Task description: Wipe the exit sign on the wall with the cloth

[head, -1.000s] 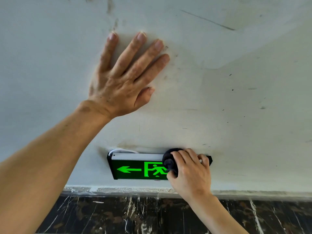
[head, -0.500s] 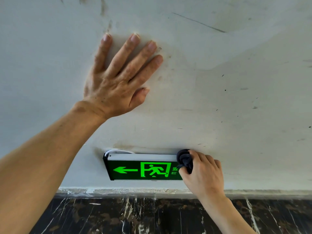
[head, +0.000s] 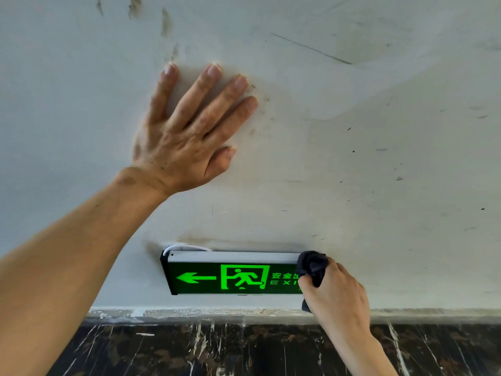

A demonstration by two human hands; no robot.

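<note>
Wiping lit exit sign [head: 233, 275], "EXI" readable, right hand [head: 336, 291] clutching cloth [head: 313, 265].

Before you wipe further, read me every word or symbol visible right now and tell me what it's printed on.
"EXI": green letters on the exit sign; the last letter is hidden behind the cloth in the right hand.
"安全": green Chinese characters above those letters; a third one is half covered by the cloth and unreadable.
Left-pointing arrow and running-figure-in-doorway pictogram: same sign face.
No text on the wall.
</note>
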